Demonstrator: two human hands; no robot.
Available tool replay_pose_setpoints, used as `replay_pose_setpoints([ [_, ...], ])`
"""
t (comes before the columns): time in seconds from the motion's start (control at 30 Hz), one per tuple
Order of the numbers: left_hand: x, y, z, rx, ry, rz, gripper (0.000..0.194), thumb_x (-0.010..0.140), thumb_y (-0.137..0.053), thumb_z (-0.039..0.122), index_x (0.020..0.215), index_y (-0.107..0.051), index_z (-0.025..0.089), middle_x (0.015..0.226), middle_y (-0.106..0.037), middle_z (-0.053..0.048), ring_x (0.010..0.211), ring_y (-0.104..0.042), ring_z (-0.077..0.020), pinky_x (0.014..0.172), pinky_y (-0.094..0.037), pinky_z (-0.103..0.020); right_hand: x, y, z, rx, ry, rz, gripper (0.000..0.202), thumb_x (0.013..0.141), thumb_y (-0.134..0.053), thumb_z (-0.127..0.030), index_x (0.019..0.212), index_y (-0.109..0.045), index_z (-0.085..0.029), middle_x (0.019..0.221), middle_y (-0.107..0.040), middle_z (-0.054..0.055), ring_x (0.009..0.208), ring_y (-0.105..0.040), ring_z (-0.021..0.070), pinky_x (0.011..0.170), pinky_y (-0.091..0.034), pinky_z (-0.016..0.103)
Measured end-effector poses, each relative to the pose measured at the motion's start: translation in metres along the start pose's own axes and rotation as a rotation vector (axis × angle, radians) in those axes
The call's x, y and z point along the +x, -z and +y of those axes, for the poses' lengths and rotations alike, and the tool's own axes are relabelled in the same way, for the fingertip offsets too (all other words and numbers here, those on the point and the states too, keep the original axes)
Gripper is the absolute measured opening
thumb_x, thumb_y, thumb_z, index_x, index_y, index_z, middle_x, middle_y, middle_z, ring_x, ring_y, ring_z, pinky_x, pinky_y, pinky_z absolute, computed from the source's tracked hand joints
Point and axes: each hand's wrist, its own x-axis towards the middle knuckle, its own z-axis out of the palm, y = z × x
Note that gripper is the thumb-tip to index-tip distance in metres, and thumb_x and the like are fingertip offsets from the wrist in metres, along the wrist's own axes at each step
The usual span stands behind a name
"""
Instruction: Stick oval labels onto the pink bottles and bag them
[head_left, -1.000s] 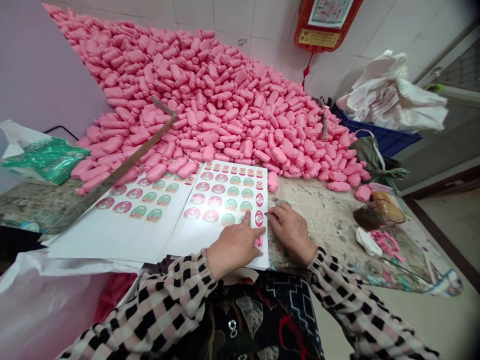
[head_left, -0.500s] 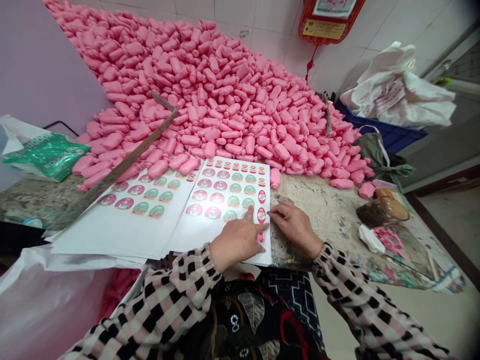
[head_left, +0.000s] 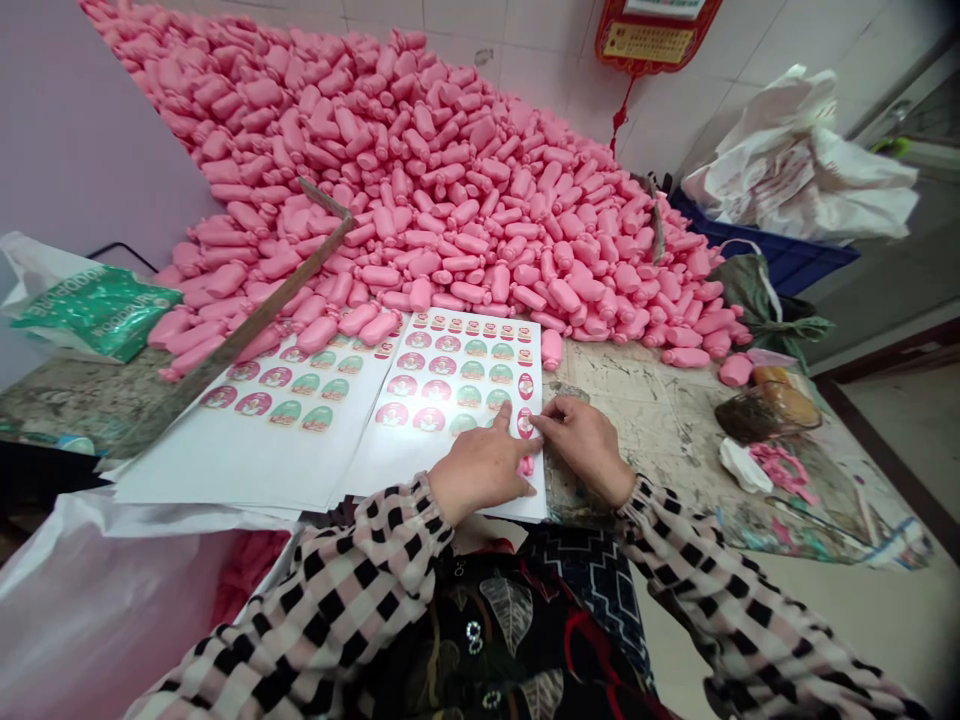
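My left hand [head_left: 484,462] rests on the right-hand sticker sheet [head_left: 367,470], one finger stretched over the green labels. The end of a pink plastic bottle [head_left: 526,466] shows between its thumb and fingers; most of the bottle is hidden by the hand. At the sheet's right edge, my right hand [head_left: 585,440] pinches with thumb and forefinger at the rim of a red oval sticker [head_left: 525,421]. Whether that sticker has lifted is too small to tell. Rows of pink and green rounded labels fill the sheet, with small red ones along its top.
A large heap of pink bottles [head_left: 420,180] covers the back of the table, held partly by a wooden strip [head_left: 262,300]. More sheets [head_left: 225,470] lie left. At right are a brown jar [head_left: 765,410], pink scraps [head_left: 784,470] and a blue crate [head_left: 795,260].
My right fingertips have shifted slightly up and left, onto the oval sticker at the sheet's edge. My left hand stays on the sheet with the bottle. The view has tilted a little.
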Motion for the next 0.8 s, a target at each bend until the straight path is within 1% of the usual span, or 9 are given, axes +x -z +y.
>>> replay_pose_setpoints([
  [0.17, -0.002, 0.005, 0.006, -0.012, 0.011, -0.014, 0.063, 0.068, -0.064, 0.049, 0.128, -0.047, 0.039, 0.152, -0.01, -0.01, 0.103, -0.057, -0.0372, 0.085, -0.043, -0.049, -0.001, 0.003, -0.012, -0.144, 0.064, 0.084, 0.021, 0.078, -0.056, -0.04, 0.068, -0.063, -0.023, 0.073, -0.062, 0.001, 0.063, -0.051, 0.0144, 0.051, -0.023, 0.027],
  [0.33, -0.002, 0.003, 0.004, -0.009, 0.005, 0.001, 0.064, 0.068, -0.065, 0.049, 0.128, -0.047, 0.037, 0.152, -0.009, -0.011, 0.103, -0.056, -0.0374, 0.084, -0.043, -0.048, 0.001, 0.008, -0.021, -0.181, 0.056, 0.071, 0.019, 0.076, -0.057, -0.038, 0.066, -0.063, -0.022, 0.073, -0.063, 0.001, 0.061, -0.051, 0.0137, 0.05, -0.022, 0.027],
  [0.43, 0.001, -0.001, 0.001, -0.007, 0.0, 0.012, 0.064, 0.068, -0.065, 0.051, 0.128, -0.046, 0.04, 0.152, -0.01, -0.01, 0.105, -0.055, -0.0365, 0.084, -0.042, -0.046, 0.002, 0.013, -0.025, -0.133, 0.028, 0.073, 0.019, 0.075, -0.059, -0.04, 0.066, -0.063, -0.023, 0.071, -0.064, 0.0, 0.061, -0.051, 0.0144, 0.051, -0.023, 0.026],
  [0.53, 0.0, -0.003, -0.002, -0.045, -0.014, 0.024, 0.065, 0.067, -0.066, 0.049, 0.128, -0.046, 0.041, 0.152, -0.011, -0.009, 0.106, -0.055, -0.0374, 0.085, -0.042, -0.047, 0.004, 0.021, -0.021, -0.011, -0.037, 0.099, 0.022, 0.073, -0.062, -0.045, 0.068, -0.065, -0.024, 0.066, -0.063, 0.0, 0.06, -0.052, 0.0152, 0.051, -0.027, 0.026],
  [0.6, -0.005, -0.004, -0.005, -0.127, -0.051, 0.063, 0.063, 0.067, -0.067, 0.047, 0.127, -0.048, 0.04, 0.149, -0.021, -0.01, 0.105, -0.055, -0.0376, 0.086, -0.041, -0.049, 0.006, 0.026, -0.014, 0.163, -0.086, 0.126, 0.026, 0.071, -0.064, -0.048, 0.068, -0.065, -0.022, 0.063, -0.062, 0.0, 0.058, -0.051, 0.015, 0.052, -0.03, 0.027],
  [0.67, -0.013, -0.003, -0.008, -0.332, -0.103, 0.177, 0.058, 0.072, -0.064, 0.046, 0.126, -0.05, 0.036, 0.138, -0.041, -0.01, 0.105, -0.054, -0.034, 0.089, -0.04, -0.047, 0.006, 0.03, -0.007, 0.442, -0.097, 0.159, 0.027, 0.069, -0.067, -0.047, 0.068, -0.063, -0.02, 0.064, -0.061, 0.0, 0.058, -0.05, 0.0141, 0.054, -0.035, 0.027],
  [0.7, -0.017, -0.003, -0.009, -0.501, -0.108, 0.239, 0.055, 0.075, -0.061, 0.047, 0.126, -0.05, 0.033, 0.128, -0.051, -0.009, 0.103, -0.055, -0.0302, 0.088, -0.041, -0.044, 0.004, 0.031, -0.005, 0.599, -0.089, 0.174, 0.027, 0.069, -0.068, -0.045, 0.07, -0.063, -0.019, 0.066, -0.061, 0.001, 0.059, -0.05, 0.0135, 0.056, -0.037, 0.027],
  [0.77, -0.025, -0.003, -0.012, -0.954, -0.062, 0.301, 0.052, 0.081, -0.051, 0.052, 0.126, -0.049, 0.026, 0.102, -0.062, -0.008, 0.088, -0.059, -0.0212, 0.08, -0.046, -0.035, -0.004, 0.032, -0.008, 0.856, -0.07, 0.187, 0.026, 0.069, -0.07, -0.042, 0.073, -0.062, -0.018, 0.071, -0.061, 0.001, 0.064, -0.052, 0.0132, 0.062, -0.041, 0.027],
  [0.8, -0.028, -0.003, -0.013, -1.204, -0.02, 0.287, 0.052, 0.083, -0.046, 0.055, 0.124, -0.049, 0.023, 0.09, -0.062, -0.007, 0.077, -0.058, -0.0174, 0.072, -0.048, -0.031, -0.01, 0.031, -0.012, 0.932, -0.06, 0.177, 0.025, 0.069, -0.07, -0.041, 0.075, -0.061, -0.018, 0.073, -0.061, 0.001, 0.066, -0.053, 0.0134, 0.064, -0.042, 0.027],
])
